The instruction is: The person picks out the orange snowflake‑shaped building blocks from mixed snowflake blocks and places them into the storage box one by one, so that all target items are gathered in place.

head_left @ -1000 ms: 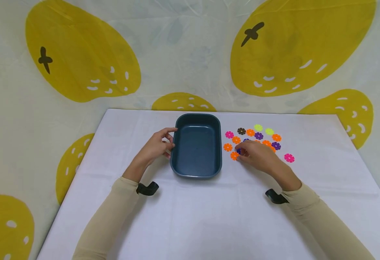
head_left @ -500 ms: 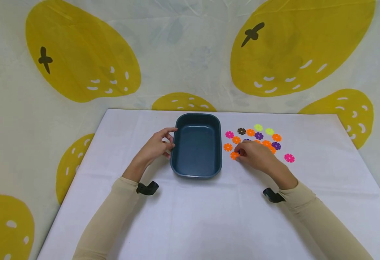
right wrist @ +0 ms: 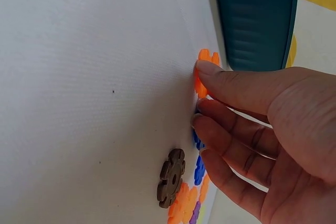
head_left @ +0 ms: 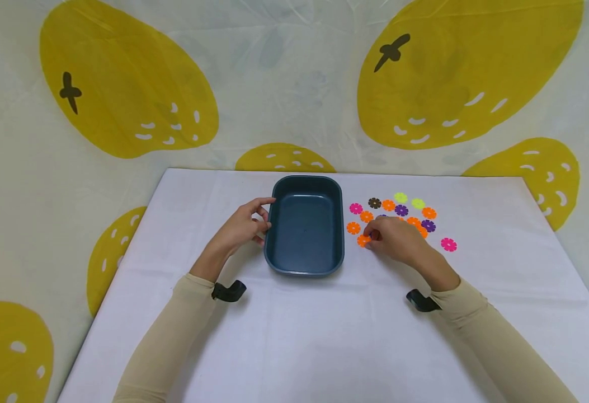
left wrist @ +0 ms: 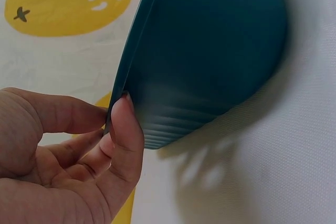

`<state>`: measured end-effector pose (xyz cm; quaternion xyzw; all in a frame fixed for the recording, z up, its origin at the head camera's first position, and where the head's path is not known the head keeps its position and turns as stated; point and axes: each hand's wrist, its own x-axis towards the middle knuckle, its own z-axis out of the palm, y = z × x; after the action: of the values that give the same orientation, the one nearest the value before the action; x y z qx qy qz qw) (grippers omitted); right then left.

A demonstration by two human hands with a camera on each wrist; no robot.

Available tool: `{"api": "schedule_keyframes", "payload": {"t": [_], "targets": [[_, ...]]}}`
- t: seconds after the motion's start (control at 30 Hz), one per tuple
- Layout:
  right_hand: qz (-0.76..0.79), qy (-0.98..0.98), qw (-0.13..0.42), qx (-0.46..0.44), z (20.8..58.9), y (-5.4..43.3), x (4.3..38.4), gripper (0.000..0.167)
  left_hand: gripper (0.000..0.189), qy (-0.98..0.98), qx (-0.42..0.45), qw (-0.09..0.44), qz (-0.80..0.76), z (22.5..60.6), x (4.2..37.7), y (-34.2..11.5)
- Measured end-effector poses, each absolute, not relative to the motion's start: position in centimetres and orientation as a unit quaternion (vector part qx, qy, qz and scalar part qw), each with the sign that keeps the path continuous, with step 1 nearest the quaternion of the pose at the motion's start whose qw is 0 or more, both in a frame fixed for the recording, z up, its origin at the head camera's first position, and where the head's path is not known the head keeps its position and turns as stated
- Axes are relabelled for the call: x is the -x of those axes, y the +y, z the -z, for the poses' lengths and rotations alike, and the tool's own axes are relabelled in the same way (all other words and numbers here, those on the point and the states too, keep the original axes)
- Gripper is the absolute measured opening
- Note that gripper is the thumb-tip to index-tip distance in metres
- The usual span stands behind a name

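Note:
My left hand [head_left: 241, 228] pinches the left rim of a dark teal plastic tray [head_left: 304, 240], thumb and fingers on either side of it in the left wrist view. Right of the tray lie several flat, notched snowflake discs. Over them, my right hand [head_left: 400, 240] has its thumb and curled fingers on an orange snowflake disc [right wrist: 205, 55], which is at the table surface. Part of that disc is hidden by the thumb. Blue discs [right wrist: 199, 170] sit under the other fingers, and a brown disc [right wrist: 171, 178] lies near them.
A white cloth covers the table [head_left: 294, 336]. Behind it hangs a pale curtain [head_left: 284, 84] printed with yellow fruit. More discs spread right of the tray, among them yellow-green, purple and a pink disc [head_left: 448, 244] lying apart. Each wrist wears a black camera mount [head_left: 229, 291].
My right hand has shifted very slightly left and its fingers have closed in toward the orange disc, covering more of a blue one. Left hand and tray have stayed put.

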<state>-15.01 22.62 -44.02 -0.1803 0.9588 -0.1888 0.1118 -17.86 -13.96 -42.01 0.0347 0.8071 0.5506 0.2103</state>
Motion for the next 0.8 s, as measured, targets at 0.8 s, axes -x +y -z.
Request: {"api": "schedule_keyframes", "payload": {"t": [0.8], "targets": [[0.179,0.962,0.110,0.173,43.97,22.52,15.42,0.026,0.062,0.806,-0.037,0.211,-0.552,42.18,18.11,-14.08]]}}
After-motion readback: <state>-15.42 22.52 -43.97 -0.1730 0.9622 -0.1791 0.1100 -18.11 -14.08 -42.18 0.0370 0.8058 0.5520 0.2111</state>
